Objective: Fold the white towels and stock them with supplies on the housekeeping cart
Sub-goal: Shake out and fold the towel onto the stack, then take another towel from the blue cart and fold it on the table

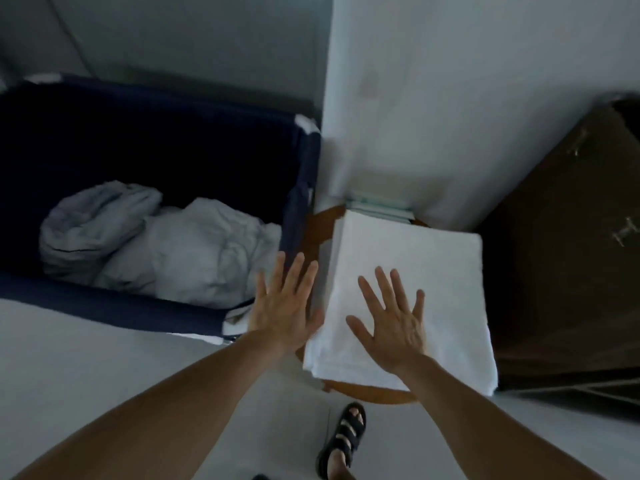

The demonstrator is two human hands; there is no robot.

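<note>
A folded white towel (426,271) lies flat on a small round wooden table (322,226) against the wall. My right hand (391,323) rests flat on the towel's near part, fingers spread and straight. My left hand (287,306) is open with straight fingers just off the towel's left edge, its thumb close to the towel's side. Under the towel's far edge a stack of folded linen with greenish edges (381,204) shows.
A dark blue fabric cart bin (301,188) stands to the left and holds crumpled grey-white linen (166,244). A dark wooden cabinet (561,258) stands to the right. A white wall corner (433,98) rises behind the table. My sandalled foot (343,441) is on the pale floor.
</note>
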